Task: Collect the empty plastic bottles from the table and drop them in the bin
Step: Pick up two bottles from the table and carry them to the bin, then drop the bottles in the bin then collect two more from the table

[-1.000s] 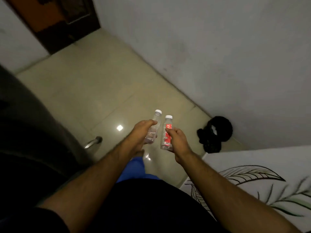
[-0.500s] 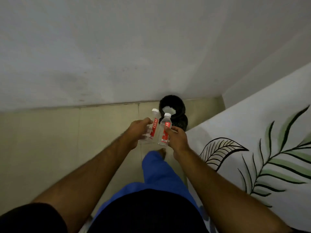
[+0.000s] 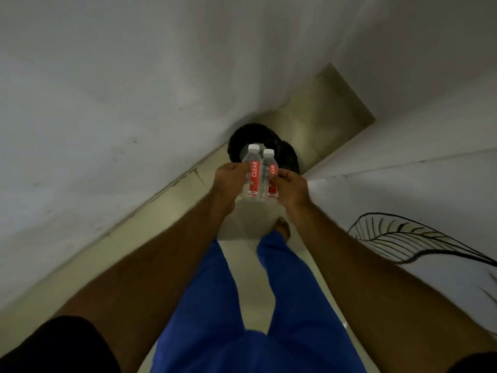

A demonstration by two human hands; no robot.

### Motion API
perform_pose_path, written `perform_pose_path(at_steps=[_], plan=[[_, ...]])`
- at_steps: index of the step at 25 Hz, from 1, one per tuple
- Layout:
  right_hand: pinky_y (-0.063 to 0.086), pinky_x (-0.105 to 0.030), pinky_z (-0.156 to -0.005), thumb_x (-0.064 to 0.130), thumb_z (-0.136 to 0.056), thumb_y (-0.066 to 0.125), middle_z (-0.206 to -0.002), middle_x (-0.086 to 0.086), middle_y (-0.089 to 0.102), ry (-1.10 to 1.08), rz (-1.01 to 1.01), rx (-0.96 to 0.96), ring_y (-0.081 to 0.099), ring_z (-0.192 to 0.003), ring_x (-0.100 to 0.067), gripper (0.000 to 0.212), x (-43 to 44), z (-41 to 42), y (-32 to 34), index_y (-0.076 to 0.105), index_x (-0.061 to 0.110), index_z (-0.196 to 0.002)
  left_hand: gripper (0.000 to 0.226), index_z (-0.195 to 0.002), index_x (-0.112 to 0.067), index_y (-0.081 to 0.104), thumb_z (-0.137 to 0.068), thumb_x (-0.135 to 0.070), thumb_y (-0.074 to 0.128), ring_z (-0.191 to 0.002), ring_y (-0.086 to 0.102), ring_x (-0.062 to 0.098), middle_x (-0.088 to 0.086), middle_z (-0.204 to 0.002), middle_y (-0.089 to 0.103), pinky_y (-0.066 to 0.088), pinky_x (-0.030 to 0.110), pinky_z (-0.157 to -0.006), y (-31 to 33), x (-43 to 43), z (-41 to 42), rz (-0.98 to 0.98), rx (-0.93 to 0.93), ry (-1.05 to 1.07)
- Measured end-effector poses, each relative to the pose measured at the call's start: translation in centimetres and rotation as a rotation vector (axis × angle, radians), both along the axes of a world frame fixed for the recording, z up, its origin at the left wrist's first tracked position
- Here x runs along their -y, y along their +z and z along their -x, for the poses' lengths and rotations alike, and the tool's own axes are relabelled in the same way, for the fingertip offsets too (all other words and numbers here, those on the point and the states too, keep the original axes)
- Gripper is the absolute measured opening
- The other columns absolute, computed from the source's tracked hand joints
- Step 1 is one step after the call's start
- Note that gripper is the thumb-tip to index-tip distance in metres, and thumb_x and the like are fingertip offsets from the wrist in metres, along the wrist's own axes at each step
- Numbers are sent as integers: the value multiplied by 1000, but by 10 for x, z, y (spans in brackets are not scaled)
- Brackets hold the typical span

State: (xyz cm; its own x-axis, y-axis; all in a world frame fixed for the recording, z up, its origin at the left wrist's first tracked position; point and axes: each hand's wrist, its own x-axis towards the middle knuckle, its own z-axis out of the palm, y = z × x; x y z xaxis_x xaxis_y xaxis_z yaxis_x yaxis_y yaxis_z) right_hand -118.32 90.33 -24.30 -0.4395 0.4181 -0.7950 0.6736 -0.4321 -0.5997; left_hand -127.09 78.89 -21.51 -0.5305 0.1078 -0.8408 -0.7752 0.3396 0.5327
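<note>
grey wall (image 3: 121, 84) across the top and left, meeting pale tiled floor (image 3: 330, 109) along a diagonal edge. white surface with a drawn leaf (image 3: 403, 238) on the right. blue trousers (image 3: 236, 305) low in the middle, one bare foot (image 3: 283, 230) ahead. black bin (image 3: 289, 157) on the floor against the wall, partly hidden behind the bottles. left hand (image 3: 228, 181) closed around left bottle (image 3: 252, 173), right hand (image 3: 291, 188) closed around right bottle (image 3: 270, 173). both bottles upright, clear, white-capped, red-labelled, side by side and touching, held in the air above the bin.
</note>
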Motion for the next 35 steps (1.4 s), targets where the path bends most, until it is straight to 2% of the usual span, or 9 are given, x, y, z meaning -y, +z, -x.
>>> perform_pose_path(at_steps=[3,7,11,14,17,21,26,32,35], plan=[[60,-33,-74,17,-88,68,-94,-3,73,-103,25,51,69,-80,-17,14,-1,39,-53,70,15,-102,17,-91,-12,65,-92,-29,62,-69,64,16,7,-84,67,55,31,-65,-62,-16,51,64,50,-174],[60,-31,-67,8,-92,61,-90,-5,67,-331,160,107,65,-78,-21,9,1,85,-158,62,16,-91,23,-109,-5,66,-91,-19,64,-98,71,29,17,-110,70,57,44,-87,-168,-39,105,100,30,-439],[58,-53,-87,6,-85,71,-119,-18,68,-434,111,133,67,-104,-39,21,-1,117,-269,65,9,-105,21,-111,-6,62,-101,-1,44,-67,73,8,6,-90,68,60,24,-63,-268,-48,145,-53,165,-493],[56,-55,-91,14,-85,71,-110,-13,69,-390,19,178,67,-104,-38,10,-6,132,-328,66,23,-87,33,-127,-4,60,-95,-10,56,-109,67,31,16,-122,66,55,46,-96,-343,-57,162,-32,209,-614],[54,-41,-93,5,-91,59,-114,-13,64,-390,26,133,64,-103,-29,34,-9,139,-348,60,12,-125,51,-134,-1,55,-91,-27,62,-119,59,38,21,-130,61,49,49,-102,-410,-66,169,222,-37,-743],[51,-24,-69,-2,-99,46,-107,-11,58,-637,148,26,57,-80,-16,38,7,126,-324,49,4,-137,24,-118,-5,62,-100,-15,48,-109,61,27,14,-119,64,46,16,-92,-356,-73,156,202,-196,-868],[51,-32,-68,8,-100,45,-89,-7,62,-793,207,-14,57,-75,-20,21,37,88,-171,58,10,-116,45,-127,-9,58,-82,-8,53,-118,61,32,15,-128,63,51,46,-100,-227,-48,128,117,-286,-1035],[56,-33,-72,18,-98,55,-93,-5,67,-865,54,-21,64,-83,-19,19,67,-19,23,64,14,-114,38,-130,-12,58,-92,-12,59,-104,60,16,2,-115,64,48,26,-91,-19,-36,34,-34,-339,-1151],[54,-32,-70,27,-99,54,-92,-4,68,-930,19,-72,65,-81,-19,20,93,-104,115,65,16,-112,28,-118,-14,63,-90,-13,59,-96,65,23,10,-109,69,49,26,-79,67,-30,-45,-169,-382,-1265]])
